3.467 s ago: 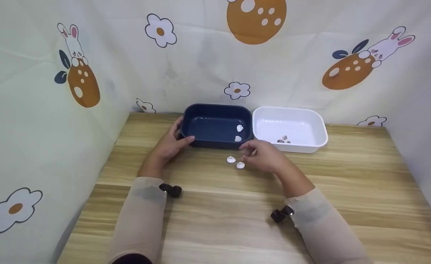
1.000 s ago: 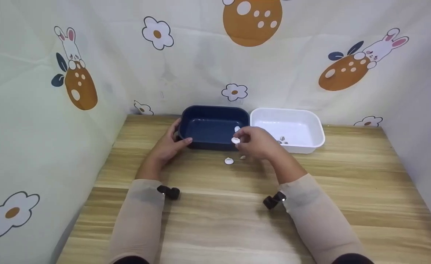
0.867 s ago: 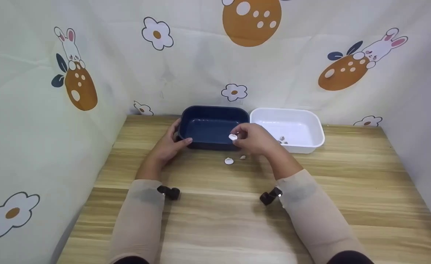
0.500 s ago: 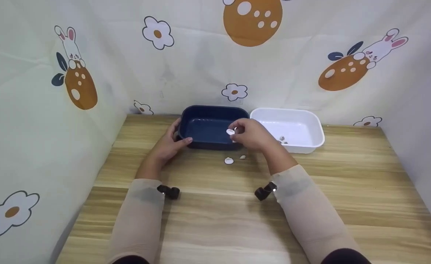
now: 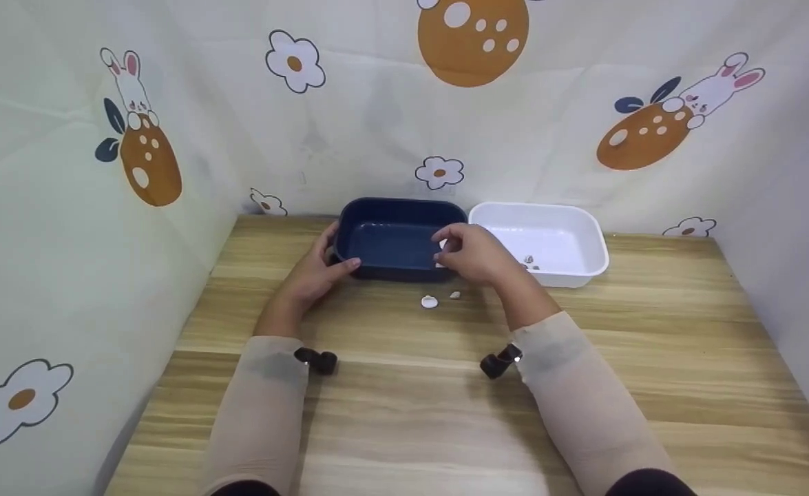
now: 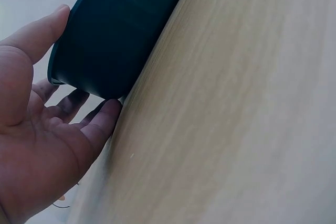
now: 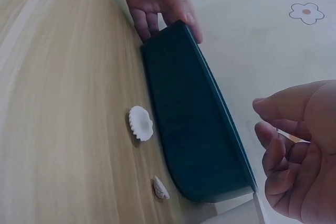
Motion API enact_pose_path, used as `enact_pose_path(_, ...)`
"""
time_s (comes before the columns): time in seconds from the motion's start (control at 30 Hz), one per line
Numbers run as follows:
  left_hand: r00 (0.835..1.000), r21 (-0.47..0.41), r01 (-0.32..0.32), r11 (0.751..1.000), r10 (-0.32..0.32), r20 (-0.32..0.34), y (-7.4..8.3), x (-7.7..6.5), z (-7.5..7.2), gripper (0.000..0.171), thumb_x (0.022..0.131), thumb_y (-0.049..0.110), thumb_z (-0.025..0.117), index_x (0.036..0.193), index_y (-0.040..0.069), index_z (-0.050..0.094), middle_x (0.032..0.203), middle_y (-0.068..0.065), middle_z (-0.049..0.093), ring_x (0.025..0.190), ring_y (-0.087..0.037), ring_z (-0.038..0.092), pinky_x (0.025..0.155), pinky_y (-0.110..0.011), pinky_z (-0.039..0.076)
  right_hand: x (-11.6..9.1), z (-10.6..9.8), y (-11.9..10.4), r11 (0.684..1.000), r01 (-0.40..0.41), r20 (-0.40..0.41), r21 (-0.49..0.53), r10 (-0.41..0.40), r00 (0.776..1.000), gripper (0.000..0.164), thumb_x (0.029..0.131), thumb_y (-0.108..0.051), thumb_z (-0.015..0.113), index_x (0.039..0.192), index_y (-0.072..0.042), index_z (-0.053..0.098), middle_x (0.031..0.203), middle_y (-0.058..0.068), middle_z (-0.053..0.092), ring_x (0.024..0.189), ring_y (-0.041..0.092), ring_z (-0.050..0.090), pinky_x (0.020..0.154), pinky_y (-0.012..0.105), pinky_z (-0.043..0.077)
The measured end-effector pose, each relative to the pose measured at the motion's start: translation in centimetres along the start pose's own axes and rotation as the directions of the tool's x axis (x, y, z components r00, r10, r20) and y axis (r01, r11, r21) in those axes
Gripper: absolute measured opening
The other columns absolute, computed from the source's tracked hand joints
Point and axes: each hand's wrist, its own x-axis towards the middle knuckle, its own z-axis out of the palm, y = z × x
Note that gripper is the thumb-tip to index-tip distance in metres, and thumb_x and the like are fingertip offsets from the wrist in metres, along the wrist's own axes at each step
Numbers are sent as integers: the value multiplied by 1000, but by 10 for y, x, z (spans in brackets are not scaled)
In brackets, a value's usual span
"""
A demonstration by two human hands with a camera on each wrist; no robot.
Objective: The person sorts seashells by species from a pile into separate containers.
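Note:
My left hand (image 5: 314, 275) grips the left end of a dark blue tub (image 5: 404, 273), thumb on the rim; in the left wrist view its fingers (image 6: 107, 114) lie against the tub's end wall. Over the tub's right end hovers my right hand (image 5: 476, 255), thumb and forefinger apart, with nothing visible between them in the right wrist view. Bits of white shell (image 5: 443, 243) peek out around this hand inside the tub; the hand hides the rest. On the table before the tub lie a white scalloped seashell (image 7: 140, 123) and a smaller shell (image 7: 160, 188).
A white tub (image 5: 580, 277) stands against the dark tub's right side, with several small brownish shells (image 5: 529, 260) near its front wall. Both tubs sit near the back edge of the wooden table (image 5: 404, 413), close to a patterned curtain (image 5: 363, 124).
My right hand has picked a white shell off the table, moved it up and left over the dark tub, and let it go. The left hand keeps its hold.

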Motion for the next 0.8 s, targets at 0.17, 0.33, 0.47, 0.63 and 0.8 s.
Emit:
enact_pose_path(0.17,1000,-12,2,1000,-2,6,0,0,0,98,97,18,80,173,25,18,179,-7,24,162,-29,34,131,-46,34,-10,2,6,1000,2,-9,5,-2,1000,35,97,-20,74,130,-9,73,100,6,73,90,19,65,84,32,50)
enact_pose_path(0.33,1000,-5,7,1000,-7,0,1,0,0,96,98,18,79,173,26,18,179,-6,24,163,-29,33,132,-46,33,-22,5,14,999,-19,-13,31,20,1000,35,98,-20,74,131,-9,73,102,5,71,94,20,64,86,33,51)
enact_pose_path(0.47,1000,2,10,1000,-10,0,1,0,-1,96,99,18,78,173,27,18,180,-5,23,164,-28,31,132,-46,32,-30,6,18,999,-21,-5,37,21,1000,35,97,-19,75,131,-9,73,101,5,71,91,19,64,82,33,52)
enact_pose_path(0.63,1000,13,19,1000,-19,0,0,0,-2,96,99,20,78,173,27,18,180,-5,21,165,-28,29,133,-46,31,-36,9,22,999,-6,-9,35,6,1000,32,96,-18,75,127,-8,74,97,4,72,87,17,62,77,30,50)
enact_pose_path(0.8,999,23,35,999,-35,0,2,-1,-2,99,97,25,81,173,30,17,181,-4,19,166,-29,27,133,-46,30,-40,11,26,999,-6,-19,38,6,1000,32,96,-16,75,126,-6,74,98,5,72,86,17,63,79,30,50)
